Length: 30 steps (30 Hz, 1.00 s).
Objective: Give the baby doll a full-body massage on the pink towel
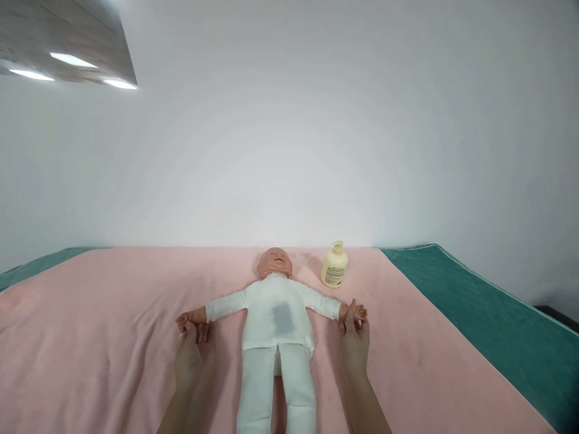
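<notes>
A baby doll [277,313] in a white long-sleeved top and white trousers lies on its back, arms stretched out to both sides. My left hand [192,355] is closed at the doll's wrist on the left, with the thumb and fingertips against it. On the other side, my right hand [355,346] grips the doll's other wrist, thumb on top and the doll's small fingers sticking out beyond. A grey rectangular patch shows on the front of the top. The doll's feet are outside the picture.
A pale yellow pump bottle [335,268] stands upright near the doll's head, on the right. Beneath everything spreads a pink blanket [113,313] with some folds at the left. Green cloth [488,319] shows at the sides. A white wall [289,132] rises behind.
</notes>
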Each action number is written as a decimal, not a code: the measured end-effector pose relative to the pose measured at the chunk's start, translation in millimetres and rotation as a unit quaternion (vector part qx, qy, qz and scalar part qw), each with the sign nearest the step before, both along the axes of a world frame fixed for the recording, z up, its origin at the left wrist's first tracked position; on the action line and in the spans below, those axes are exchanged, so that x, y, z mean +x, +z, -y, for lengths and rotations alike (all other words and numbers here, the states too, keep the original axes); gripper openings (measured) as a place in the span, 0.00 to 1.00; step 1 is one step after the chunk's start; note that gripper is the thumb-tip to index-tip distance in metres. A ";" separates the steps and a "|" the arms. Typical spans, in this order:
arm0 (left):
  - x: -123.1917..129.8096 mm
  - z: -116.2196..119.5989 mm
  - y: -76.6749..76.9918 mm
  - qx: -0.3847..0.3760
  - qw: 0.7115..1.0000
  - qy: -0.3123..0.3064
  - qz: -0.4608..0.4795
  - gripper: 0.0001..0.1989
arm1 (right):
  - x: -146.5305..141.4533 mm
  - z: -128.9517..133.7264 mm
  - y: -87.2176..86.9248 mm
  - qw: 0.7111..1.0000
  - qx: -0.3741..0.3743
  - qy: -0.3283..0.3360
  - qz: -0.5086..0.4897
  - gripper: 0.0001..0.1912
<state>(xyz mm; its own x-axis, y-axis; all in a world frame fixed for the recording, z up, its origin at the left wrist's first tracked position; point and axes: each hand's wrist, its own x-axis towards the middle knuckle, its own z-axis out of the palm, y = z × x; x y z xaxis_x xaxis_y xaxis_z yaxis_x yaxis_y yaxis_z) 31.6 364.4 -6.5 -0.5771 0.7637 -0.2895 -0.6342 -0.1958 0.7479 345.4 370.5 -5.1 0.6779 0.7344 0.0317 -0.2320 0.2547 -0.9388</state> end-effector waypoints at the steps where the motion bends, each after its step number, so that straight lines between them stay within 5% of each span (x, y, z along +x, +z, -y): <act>1: 0.5 0.7 0.7 -0.001 1.000 0.000 -0.001 0.11 | -2.5 2.0 4.2 1.000 0.003 0.003 0.002 0.32; 6: 14.2 9.3 15.0 0.001 0.999 0.018 -0.041 0.14 | -18.7 12.6 24.9 0.998 0.039 0.017 0.048 0.33; 10: 39.0 24.6 37.3 0.018 0.982 0.038 -0.183 0.17 | -33.9 20.0 28.2 0.986 0.080 0.060 0.134 0.34; 12: 49.0 31.7 41.6 0.031 0.961 0.000 -0.274 0.16 | -40.0 22.5 23.8 0.972 0.081 0.081 0.204 0.30; 15: 55.0 35.2 33.3 0.087 0.889 -0.083 -0.442 0.14 | -45.7 24.6 16.1 0.922 0.118 0.100 0.355 0.22; 20: 52.6 26.4 13.1 0.192 0.702 -0.126 -0.674 0.18 | -51.3 25.0 16.6 0.783 0.241 0.106 0.564 0.27; 24: 52.8 23.2 13.4 0.207 0.661 -0.123 -0.711 0.19 | -55.8 25.3 23.5 0.730 0.273 0.098 0.619 0.29; 30: 54.7 21.7 14.0 0.210 0.637 -0.132 -0.730 0.20 | -59.5 26.9 27.5 0.708 0.273 0.099 0.643 0.29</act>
